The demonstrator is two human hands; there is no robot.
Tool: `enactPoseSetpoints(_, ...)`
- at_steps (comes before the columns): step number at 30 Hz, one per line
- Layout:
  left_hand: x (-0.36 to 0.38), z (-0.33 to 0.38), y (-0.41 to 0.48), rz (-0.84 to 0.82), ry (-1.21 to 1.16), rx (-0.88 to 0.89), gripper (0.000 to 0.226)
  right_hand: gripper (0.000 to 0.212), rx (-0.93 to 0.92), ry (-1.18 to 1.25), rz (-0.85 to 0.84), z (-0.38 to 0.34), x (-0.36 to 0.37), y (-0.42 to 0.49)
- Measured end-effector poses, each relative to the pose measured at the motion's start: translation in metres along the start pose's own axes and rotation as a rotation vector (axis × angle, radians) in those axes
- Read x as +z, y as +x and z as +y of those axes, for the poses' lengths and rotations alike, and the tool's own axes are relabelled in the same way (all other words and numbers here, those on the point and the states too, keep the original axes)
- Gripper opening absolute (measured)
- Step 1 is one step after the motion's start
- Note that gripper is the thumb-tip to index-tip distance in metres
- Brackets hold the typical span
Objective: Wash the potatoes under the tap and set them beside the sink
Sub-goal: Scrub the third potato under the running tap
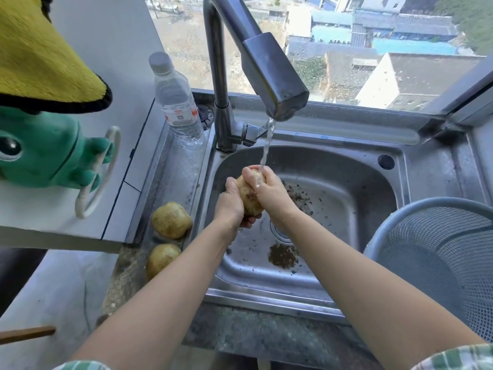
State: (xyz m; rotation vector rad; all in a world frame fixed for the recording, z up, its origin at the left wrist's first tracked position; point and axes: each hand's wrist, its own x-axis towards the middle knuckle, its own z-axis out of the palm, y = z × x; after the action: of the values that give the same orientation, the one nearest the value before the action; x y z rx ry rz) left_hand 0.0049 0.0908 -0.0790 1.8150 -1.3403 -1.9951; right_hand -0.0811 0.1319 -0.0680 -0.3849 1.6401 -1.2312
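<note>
Over the steel sink, a yellow-brown potato is held between both hands under the stream of water from the tap. My left hand cups it from the left and below. My right hand wraps its top and right side, where the water lands. Two more potatoes lie on the ledge left of the sink, one farther back and one nearer, partly hidden by my left forearm. Dirt bits lie in the basin near the drain.
A clear plastic water bottle stands at the back left by the tap's base. A grey mesh colander sits at the sink's right edge. A green plush toy rests on a white shelf at left. A window runs behind the sink.
</note>
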Motion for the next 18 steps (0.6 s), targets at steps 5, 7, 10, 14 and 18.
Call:
enactPoseSetpoints(5,-0.002,-0.004,0.005,0.029,0.002,-0.018,0.083,0.034,0.024,0.072,-0.041,0.004,-0.006,0.003)
enactPoseSetpoints(7,-0.003,-0.004,0.006,0.040,0.003,-0.010,0.081,0.033,0.011,0.157,-0.147,0.006,-0.012,0.001)
enactPoseSetpoints(10,-0.002,-0.002,0.003,0.074,0.049,0.035,0.072,0.046,-0.018,0.049,-0.136,0.009,-0.009,-0.001)
enactPoseSetpoints(14,0.000,-0.004,-0.002,0.028,0.074,0.079,0.077,0.030,-0.031,-0.018,0.107,0.003,0.004,0.005)
enactPoseSetpoints(18,-0.001,-0.006,-0.004,0.001,0.135,0.259,0.101,0.046,0.066,0.073,0.149,0.002,0.000,0.010)
